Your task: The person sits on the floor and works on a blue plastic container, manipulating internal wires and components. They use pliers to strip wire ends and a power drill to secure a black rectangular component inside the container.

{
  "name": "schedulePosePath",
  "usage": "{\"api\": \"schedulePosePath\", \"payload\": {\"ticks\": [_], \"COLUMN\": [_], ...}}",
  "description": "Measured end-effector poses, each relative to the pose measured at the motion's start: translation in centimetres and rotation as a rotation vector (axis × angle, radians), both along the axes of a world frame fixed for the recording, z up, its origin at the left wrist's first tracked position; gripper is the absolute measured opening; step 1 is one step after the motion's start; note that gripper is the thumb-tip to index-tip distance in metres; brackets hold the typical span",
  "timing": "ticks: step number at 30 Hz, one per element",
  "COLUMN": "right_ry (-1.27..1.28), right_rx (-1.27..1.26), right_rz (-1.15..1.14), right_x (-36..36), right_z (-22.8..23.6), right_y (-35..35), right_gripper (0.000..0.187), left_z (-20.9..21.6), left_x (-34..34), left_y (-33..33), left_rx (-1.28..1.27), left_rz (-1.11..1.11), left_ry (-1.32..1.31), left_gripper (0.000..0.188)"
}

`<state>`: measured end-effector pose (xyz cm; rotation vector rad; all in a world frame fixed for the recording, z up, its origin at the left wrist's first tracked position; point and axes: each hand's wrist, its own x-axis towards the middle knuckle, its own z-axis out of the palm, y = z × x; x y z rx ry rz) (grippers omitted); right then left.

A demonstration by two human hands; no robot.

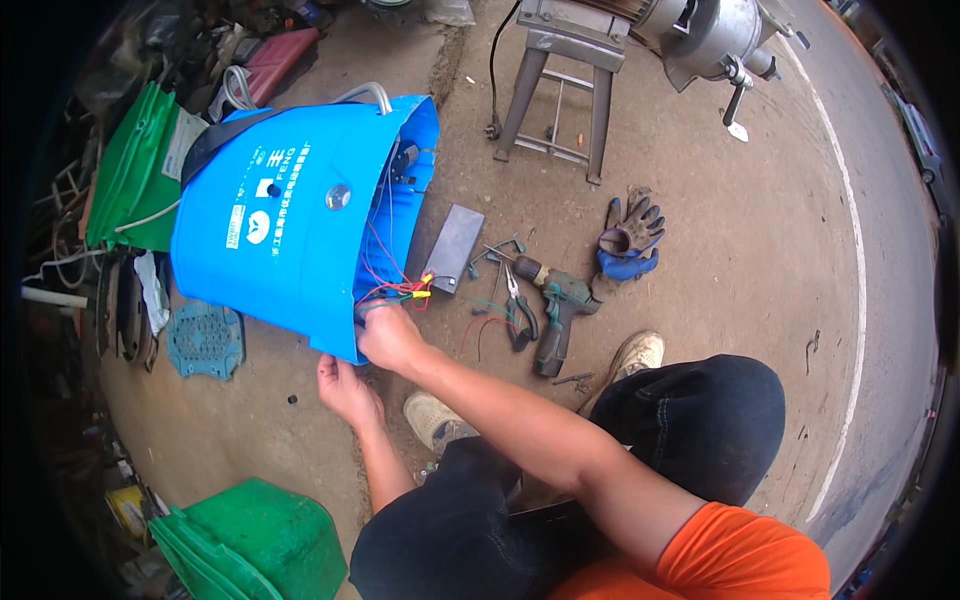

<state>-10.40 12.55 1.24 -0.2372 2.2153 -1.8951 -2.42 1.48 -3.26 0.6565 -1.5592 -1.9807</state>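
A blue plastic sprayer tank (300,210) lies on its side, its hollow base facing right. Thin red, green and yellow-tipped wires (405,288) hang out of that opening. My right hand (388,336) reaches over the lower rim into the base, next to the wires; its fingertips are hidden inside. Just below the same rim, my left hand (348,392) is closed with fingers curled up against the tank's outer wall. What it pinches, if anything, is too small to make out. Beside the opening a grey box-shaped battery (457,247) rests on the ground.
Pliers (519,315), a cordless drill (560,310) and work gloves (632,235) lie to the right. A blue perforated plate (206,341) is left of my hands. Green plastic bins (255,540) stand lower left and behind the tank. A metal stand with a machine (570,50) is at the top.
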Motion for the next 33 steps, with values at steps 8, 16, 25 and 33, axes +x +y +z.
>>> {"api": "schedulePosePath", "payload": {"ticks": [8, 16, 25, 33], "right_ry": [-0.005, 0.026, -0.011, 0.006], "right_rx": [0.031, 0.047, 0.022, -0.018], "right_rz": [-0.005, -0.049, -0.028, -0.052], "right_x": [-0.1, 0.1, 0.1, 0.1], "right_z": [-0.2, 0.2, 0.5, 0.3], "right_y": [-0.1, 0.1, 0.3, -0.1], "right_gripper": [0.016, 0.016, 0.016, 0.016], "left_z": [0.8, 0.6, 0.1, -0.5], "left_x": [-0.3, -0.3, -0.3, -0.1], "left_y": [0.7, 0.8, 0.5, 0.0], "left_rx": [-0.091, -0.061, -0.074, -0.074], "left_rz": [0.025, 0.043, 0.019, 0.021], "left_ry": [-0.037, -0.015, -0.021, -0.013], "left_gripper": [0.02, 0.021, 0.02, 0.021]}}
